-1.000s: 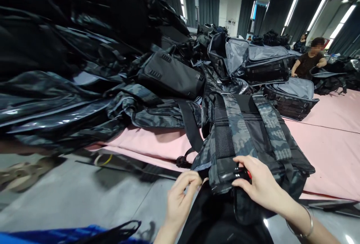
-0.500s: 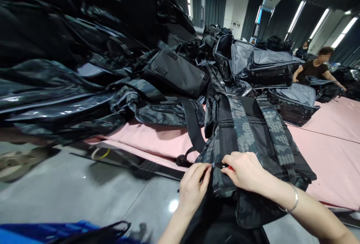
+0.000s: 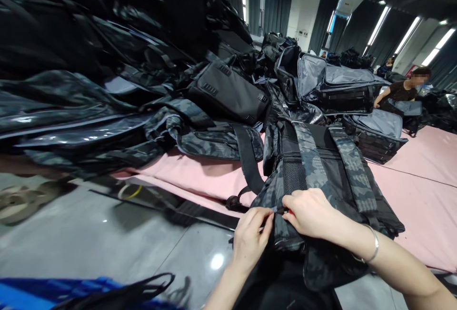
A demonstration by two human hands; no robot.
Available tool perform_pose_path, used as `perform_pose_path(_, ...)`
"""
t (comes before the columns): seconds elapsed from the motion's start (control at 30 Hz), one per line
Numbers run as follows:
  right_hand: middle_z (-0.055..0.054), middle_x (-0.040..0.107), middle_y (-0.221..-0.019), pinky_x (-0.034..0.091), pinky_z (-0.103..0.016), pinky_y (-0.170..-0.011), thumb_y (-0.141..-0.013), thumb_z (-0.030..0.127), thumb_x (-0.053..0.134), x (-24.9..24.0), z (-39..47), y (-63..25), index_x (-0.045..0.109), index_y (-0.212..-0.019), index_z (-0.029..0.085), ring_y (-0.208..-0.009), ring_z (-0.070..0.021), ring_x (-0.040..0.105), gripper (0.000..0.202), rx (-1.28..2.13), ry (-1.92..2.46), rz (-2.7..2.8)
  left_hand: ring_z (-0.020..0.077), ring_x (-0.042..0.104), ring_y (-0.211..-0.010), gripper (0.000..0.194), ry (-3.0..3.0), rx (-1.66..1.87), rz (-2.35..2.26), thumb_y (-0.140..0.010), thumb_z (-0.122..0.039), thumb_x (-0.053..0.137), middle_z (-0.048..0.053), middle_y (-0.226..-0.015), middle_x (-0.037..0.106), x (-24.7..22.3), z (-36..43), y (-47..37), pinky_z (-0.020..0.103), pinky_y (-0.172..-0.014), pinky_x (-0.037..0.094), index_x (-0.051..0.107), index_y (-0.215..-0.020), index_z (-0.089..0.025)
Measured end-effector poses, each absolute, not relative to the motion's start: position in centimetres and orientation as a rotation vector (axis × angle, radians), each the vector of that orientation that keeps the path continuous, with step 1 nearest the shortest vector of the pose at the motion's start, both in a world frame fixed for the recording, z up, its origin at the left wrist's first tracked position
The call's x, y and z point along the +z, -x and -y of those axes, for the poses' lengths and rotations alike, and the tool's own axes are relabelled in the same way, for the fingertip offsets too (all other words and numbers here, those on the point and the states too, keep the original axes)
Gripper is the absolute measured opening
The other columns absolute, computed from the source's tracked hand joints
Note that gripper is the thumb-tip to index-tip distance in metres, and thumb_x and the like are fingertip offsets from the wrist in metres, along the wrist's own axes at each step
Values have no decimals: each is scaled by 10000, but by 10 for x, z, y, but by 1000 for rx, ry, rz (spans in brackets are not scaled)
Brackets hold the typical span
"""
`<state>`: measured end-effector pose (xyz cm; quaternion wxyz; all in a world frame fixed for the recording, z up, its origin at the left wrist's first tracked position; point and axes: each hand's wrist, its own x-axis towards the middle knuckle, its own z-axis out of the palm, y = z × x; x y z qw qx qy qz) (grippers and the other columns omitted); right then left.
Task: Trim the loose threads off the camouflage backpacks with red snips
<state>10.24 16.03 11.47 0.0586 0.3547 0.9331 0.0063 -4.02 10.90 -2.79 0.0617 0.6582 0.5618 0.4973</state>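
A black and grey camouflage backpack [image 3: 319, 145] lies in front of me, shoulder straps facing up. My right hand [image 3: 312, 215] rests on its near left part, closed round small snips [image 3: 290, 212]; a bit of red handle and a dark tip show. Close beside that tip, my left hand [image 3: 253, 236] pinches the backpack's side edge with thumb and fingertips. Whether a loose thread is also between them is too small to tell. A mesh pocket [image 3: 293, 177] sits just above my hands, and a camouflage flap hangs down at the near side.
The backpack lies on a pink-covered table [image 3: 424, 195]. Heaped dark bags [image 3: 117, 29] rise on the left. Opened bags with grey lining [image 3: 344, 75] stand behind. A co-worker [image 3: 403, 91] is at the far right. Tape rolls [image 3: 24, 200] and blue material [image 3: 57, 293] lie lower left.
The view has shifted slightly, so everything sits a little further right. Both hands keep their hold at the same spot. The co-worker's arm and the bag there have moved.
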Motion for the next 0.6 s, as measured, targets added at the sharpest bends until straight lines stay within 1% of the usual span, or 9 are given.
perform_pose_path(0.17, -52, 650, -752, 388, -274, -557, -819, 267, 571, 108, -159, -95, 597, -806, 191, -695, -221, 648, 81, 13, -1039, -2877, 156, 583, -772, 121, -1987, 1492, -1757, -861, -199, 469, 38, -804, 627, -27, -102, 40, 298, -710, 458, 587, -834, -188)
perform_pose_path(0.27, -29, 637, -698, 370, -275, -533, -788, 198, 588, 95, -159, -96, 598, -779, 210, -657, -222, 643, 18, 29, -1035, -2917, 169, 569, -765, 115, -2011, 1465, -1828, -851, -186, 469, 44, -792, 621, -28, -96, 38, 321, -697, 451, 583, -835, -190)
perform_pose_path(0.4, -6, 622, -674, 363, -283, -518, -785, 155, 557, 70, -165, -104, 582, -761, 241, -608, -213, 635, 93, 76, -978, -3016, 179, 562, -740, 100, -2098, 1433, -1916, -823, -185, 483, 61, -780, 611, -31, -92, 36, 341, -665, 450, 582, -839, -189)
perform_pose_path(0.5, 1, 605, -640, 357, -283, -495, -782, 185, 536, 52, -171, -114, 573, -726, 264, -549, -194, 616, 103, 46, -937, -3134, 183, 568, -732, 94, -2093, 1493, -1937, -795, -186, 510, 57, -774, 619, -36, -91, 32, 355, -648, 455, 579, -856, -203)
perform_pose_path(0.6, 0, 602, -617, 363, -272, -468, -742, 295, 562, 34, -178, -123, 590, -707, 295, -490, -170, 586, 45, 23, -1089, -3311, 182, 581, -732, 93, -2012, 1572, -1916, -766, -179, 538, 52, -767, 632, -43, -91, 30, 358, -646, 469, 574, -839, -223)
